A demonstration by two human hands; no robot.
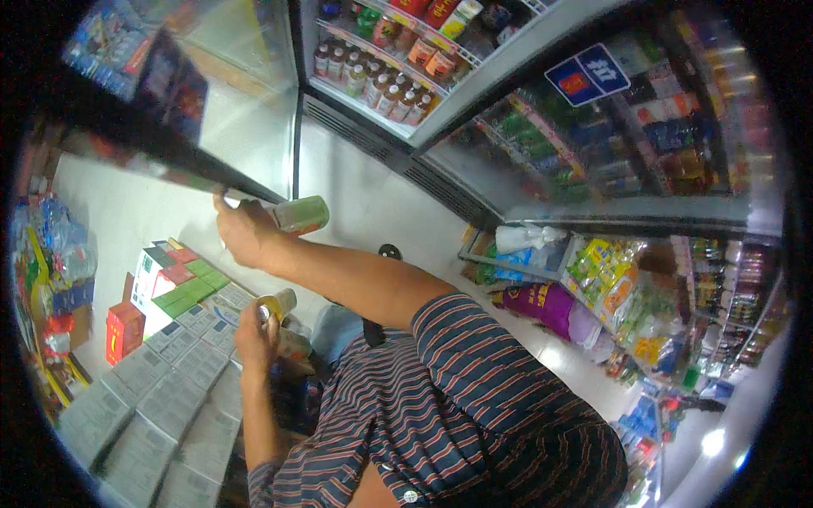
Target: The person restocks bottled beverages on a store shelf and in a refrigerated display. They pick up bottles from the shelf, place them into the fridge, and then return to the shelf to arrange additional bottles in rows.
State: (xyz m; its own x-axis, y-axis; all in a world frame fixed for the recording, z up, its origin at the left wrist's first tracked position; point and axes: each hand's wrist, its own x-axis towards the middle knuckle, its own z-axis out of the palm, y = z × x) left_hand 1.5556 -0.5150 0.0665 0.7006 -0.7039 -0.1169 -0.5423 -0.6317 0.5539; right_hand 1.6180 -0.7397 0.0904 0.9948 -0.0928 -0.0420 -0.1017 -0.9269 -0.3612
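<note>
My right hand [246, 232] reaches out at the edge of an open glass fridge door [244, 190], its fingers at the frame. A bottle with a pale green body [306, 214] juts sideways from this same hand, its near end hidden by the fingers. Lower down, my left hand [255, 333] grips a small yellowish drink container [279, 305], tilted, with its round end towards me. Whether that one is a bottle or a can I cannot tell. Below the left hand, stacked grey-white cartons [178, 381] lie close by.
An open drinks fridge [375, 82] holds rows of bottles. Beside it stands another glass door [591, 127] with a blue sign. Green and red boxes [190, 286] sit on the stack's far end. To the right are bagged goods [610, 279] and a purple sack [540, 308] on the floor.
</note>
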